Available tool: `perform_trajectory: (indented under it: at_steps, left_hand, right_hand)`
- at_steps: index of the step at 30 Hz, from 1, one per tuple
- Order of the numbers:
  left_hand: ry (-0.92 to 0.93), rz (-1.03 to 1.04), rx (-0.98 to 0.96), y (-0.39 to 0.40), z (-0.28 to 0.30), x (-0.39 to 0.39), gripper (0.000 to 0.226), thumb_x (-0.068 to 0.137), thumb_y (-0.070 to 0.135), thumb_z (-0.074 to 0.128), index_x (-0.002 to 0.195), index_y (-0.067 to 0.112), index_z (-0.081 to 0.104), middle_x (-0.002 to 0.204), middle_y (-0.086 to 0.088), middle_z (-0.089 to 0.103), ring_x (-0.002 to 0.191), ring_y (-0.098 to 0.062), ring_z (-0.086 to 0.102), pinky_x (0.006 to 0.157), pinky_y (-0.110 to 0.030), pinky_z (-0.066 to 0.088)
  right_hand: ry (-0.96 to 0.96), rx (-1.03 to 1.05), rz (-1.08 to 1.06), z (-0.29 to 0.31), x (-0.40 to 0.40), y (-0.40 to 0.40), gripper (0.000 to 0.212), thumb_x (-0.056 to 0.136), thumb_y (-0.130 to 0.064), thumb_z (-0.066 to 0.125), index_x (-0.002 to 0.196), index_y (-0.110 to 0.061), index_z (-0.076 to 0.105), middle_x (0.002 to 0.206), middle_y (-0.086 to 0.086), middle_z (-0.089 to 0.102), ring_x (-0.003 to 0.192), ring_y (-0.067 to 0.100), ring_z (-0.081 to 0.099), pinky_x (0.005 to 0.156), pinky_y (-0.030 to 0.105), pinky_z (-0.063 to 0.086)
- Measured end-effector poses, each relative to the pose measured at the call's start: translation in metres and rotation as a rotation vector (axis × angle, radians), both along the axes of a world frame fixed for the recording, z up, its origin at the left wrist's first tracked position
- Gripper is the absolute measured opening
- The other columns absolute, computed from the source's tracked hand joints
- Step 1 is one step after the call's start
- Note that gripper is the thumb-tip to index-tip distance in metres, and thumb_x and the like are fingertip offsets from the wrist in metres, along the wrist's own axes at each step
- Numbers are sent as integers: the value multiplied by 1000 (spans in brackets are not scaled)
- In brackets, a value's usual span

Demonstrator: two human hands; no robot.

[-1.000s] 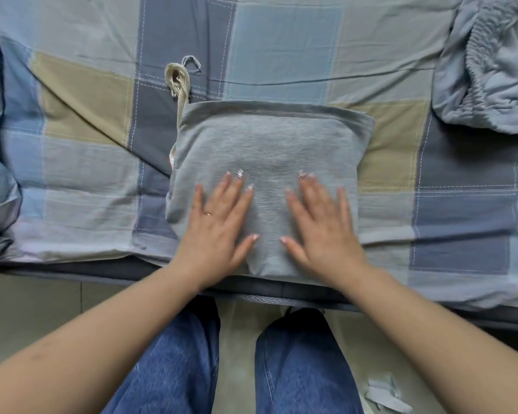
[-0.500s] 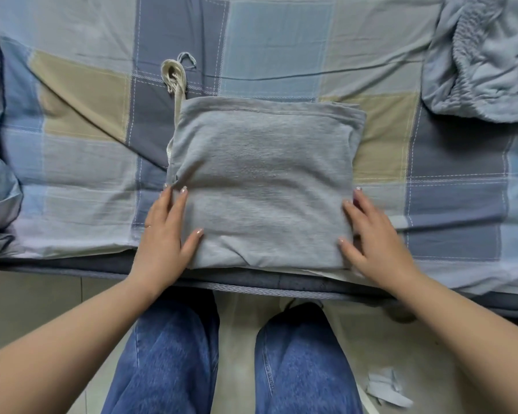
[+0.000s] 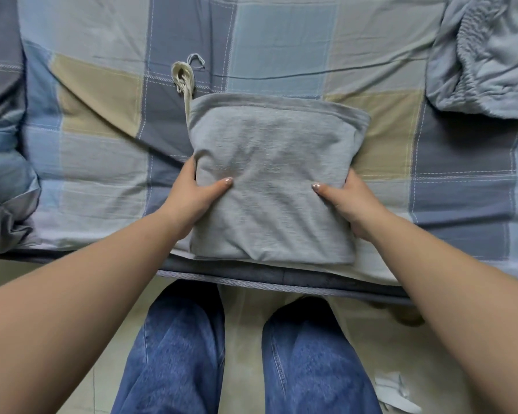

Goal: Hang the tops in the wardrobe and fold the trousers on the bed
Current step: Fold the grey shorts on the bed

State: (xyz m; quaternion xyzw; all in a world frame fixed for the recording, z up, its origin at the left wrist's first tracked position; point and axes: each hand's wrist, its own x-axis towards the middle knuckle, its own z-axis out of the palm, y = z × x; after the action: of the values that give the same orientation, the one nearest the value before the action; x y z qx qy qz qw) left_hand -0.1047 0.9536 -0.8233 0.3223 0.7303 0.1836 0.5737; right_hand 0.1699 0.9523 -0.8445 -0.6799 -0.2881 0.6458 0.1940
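- We saw the left hand (image 3: pixel 192 192) and right hand (image 3: pixel 346 201) had moved from beside the folded grey trousers (image 3: pixel 272 180) to gripping its 2 side edges, thumbs on top, fingers tucked underneath.
- The bundle lay at the near edge of the bed, on the checked sheet (image 3: pixel 96 150).
- A cream drawstring (image 3: pixel 183 80) trailed behind it.
- A crumpled blue garment (image 3: pixel 485 55) sat at the far right; pale floor (image 3: pixel 245 324) lay below.
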Motion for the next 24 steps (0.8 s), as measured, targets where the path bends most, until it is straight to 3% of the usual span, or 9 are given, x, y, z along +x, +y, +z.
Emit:
perform_trajectory:
  at_steps: [6,9,12,15,18,24]
  left_hand:
    - [-49,2,94,8,56,15,52,82,26,74,129,33,52,124,10,62,111,-8,61,101,-39,47]
    - [-69,19,138,10,105,26,50,84,21,72,130,30,53,123,7,64,112,-11,61,103,-41,46]
    - [-130,12,173,11,159,36,50,84,20,72,129,31,53,124,7,64,113,-11,61,104,-42,44]
    - [-168,-36,205,11,213,42,58,76,32,77,130,35,53,125,8,63,115,-12,60,105,-42,43]
    - [-172,-131,269,16,261,47,59,61,51,76,116,49,58,117,16,66,110,-6,61,103,-40,44]
    - [-318,-394,378,23,343,39,52,61,58,77,109,58,57,110,26,65,99,6,62,86,-24,46]
  right_hand:
    - [105,-28,-26,59,18,9,32,89,-13,63,119,-21,55,112,-1,68,89,6,68,73,23,53]
    - [141,-18,-44,110,31,9,34,90,-14,62,123,-19,55,112,0,68,98,15,66,81,31,53]
    - [164,44,-88,170,44,4,26,89,-14,62,113,-25,58,104,-6,72,94,12,69,73,25,54]
    - [166,100,-157,234,53,-12,22,89,-10,61,107,-21,58,96,-9,74,89,7,69,68,20,54]
    - [141,170,-196,298,59,-31,21,88,-8,60,105,-18,57,91,-13,74,83,2,69,64,14,52]
    - [122,272,-403,416,33,-87,32,83,-13,64,113,-20,57,102,-4,73,95,13,69,70,21,55]
